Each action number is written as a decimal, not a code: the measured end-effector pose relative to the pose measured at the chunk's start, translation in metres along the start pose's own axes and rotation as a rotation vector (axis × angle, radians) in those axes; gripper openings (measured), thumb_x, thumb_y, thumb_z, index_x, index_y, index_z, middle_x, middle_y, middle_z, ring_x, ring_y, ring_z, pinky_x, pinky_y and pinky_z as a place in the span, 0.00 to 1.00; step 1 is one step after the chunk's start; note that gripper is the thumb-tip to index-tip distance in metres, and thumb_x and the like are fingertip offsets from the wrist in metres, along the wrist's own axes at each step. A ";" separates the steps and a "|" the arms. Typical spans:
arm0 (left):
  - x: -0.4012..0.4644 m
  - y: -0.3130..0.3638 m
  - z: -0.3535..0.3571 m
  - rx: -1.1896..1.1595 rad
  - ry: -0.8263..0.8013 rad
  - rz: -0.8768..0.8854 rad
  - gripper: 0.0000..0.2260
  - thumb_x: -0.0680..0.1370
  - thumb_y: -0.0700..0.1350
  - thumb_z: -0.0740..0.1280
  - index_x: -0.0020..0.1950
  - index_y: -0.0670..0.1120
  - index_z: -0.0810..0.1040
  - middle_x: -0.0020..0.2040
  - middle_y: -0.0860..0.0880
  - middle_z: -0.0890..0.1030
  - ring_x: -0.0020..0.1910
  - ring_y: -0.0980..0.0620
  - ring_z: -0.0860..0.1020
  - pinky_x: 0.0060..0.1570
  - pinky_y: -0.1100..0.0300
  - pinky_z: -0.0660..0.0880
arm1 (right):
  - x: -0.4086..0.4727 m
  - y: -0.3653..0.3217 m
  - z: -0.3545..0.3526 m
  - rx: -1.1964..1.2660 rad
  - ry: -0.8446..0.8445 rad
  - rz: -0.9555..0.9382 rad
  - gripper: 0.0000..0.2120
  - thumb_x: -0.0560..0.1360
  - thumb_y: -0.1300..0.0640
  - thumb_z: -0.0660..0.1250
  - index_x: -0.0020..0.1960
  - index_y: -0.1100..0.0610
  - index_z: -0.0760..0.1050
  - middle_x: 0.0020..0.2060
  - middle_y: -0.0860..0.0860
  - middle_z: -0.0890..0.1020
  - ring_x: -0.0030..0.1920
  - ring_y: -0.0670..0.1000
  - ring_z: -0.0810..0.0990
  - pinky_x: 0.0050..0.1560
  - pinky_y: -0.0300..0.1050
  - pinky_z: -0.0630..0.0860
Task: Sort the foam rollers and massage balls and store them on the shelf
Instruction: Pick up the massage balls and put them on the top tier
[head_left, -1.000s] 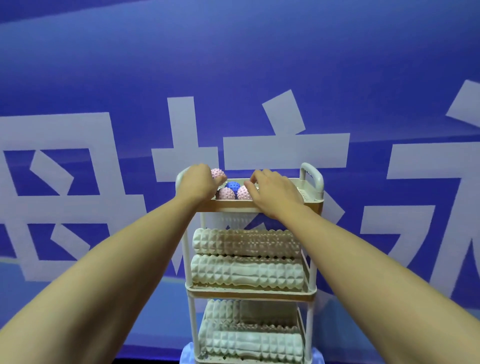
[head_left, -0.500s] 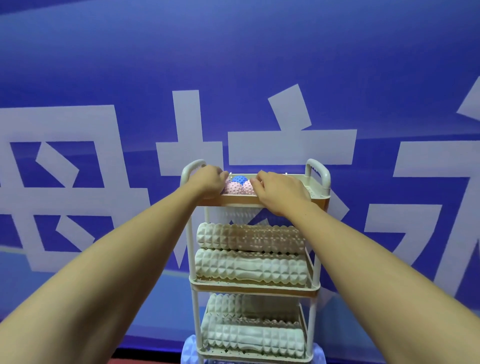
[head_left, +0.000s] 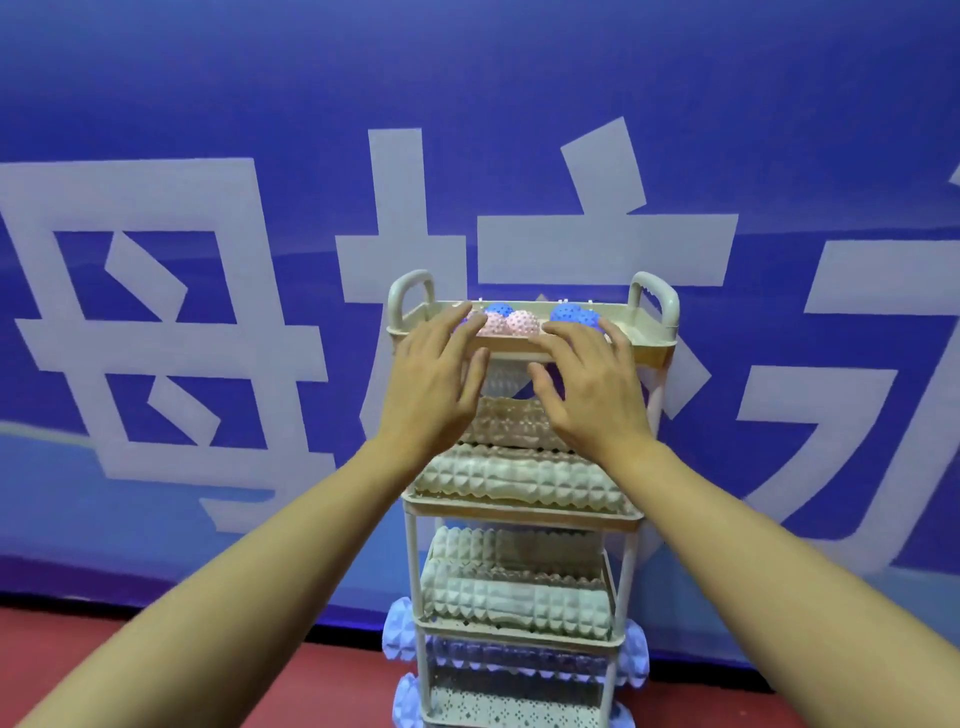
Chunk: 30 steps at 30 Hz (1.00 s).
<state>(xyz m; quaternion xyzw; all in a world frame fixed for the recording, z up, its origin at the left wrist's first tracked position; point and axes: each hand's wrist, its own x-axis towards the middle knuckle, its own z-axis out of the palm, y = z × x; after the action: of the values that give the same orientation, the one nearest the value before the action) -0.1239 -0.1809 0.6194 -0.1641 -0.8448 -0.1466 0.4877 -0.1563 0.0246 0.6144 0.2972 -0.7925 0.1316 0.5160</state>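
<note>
Massage balls in top tray | beyond both grips | left, right spread, empty

Plastic shelf, foam and rubbery goods.
Shelf: smooth matt cream plastic. Foam rollers: matt, ridged, knobbly. Massage balls: spiky, pink and blue. Floor: matt red.
</note>
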 end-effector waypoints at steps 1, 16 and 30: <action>-0.020 0.005 0.002 -0.018 0.013 -0.015 0.18 0.84 0.49 0.59 0.73 0.46 0.71 0.74 0.49 0.71 0.72 0.49 0.69 0.70 0.52 0.66 | -0.020 -0.005 -0.001 0.017 0.009 0.007 0.15 0.80 0.51 0.64 0.64 0.56 0.78 0.63 0.52 0.79 0.65 0.54 0.76 0.73 0.56 0.64; -0.382 0.061 0.103 -0.037 -0.910 -0.214 0.30 0.83 0.62 0.51 0.80 0.48 0.61 0.82 0.46 0.56 0.80 0.44 0.57 0.76 0.42 0.56 | -0.387 -0.079 0.026 0.100 -0.899 0.304 0.25 0.80 0.43 0.61 0.73 0.55 0.73 0.68 0.55 0.76 0.67 0.57 0.76 0.68 0.55 0.71; -0.586 0.079 0.219 -0.173 -1.572 -0.280 0.35 0.78 0.67 0.54 0.81 0.55 0.51 0.80 0.49 0.52 0.78 0.45 0.55 0.70 0.43 0.66 | -0.644 -0.100 0.064 0.114 -1.559 0.655 0.33 0.76 0.38 0.62 0.78 0.49 0.64 0.74 0.54 0.70 0.68 0.60 0.73 0.64 0.55 0.70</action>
<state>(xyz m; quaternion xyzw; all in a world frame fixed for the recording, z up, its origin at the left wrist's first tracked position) 0.0151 -0.0994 0.0095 -0.1490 -0.9394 -0.1129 -0.2873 0.0441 0.1291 -0.0007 0.0840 -0.9599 0.0715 -0.2579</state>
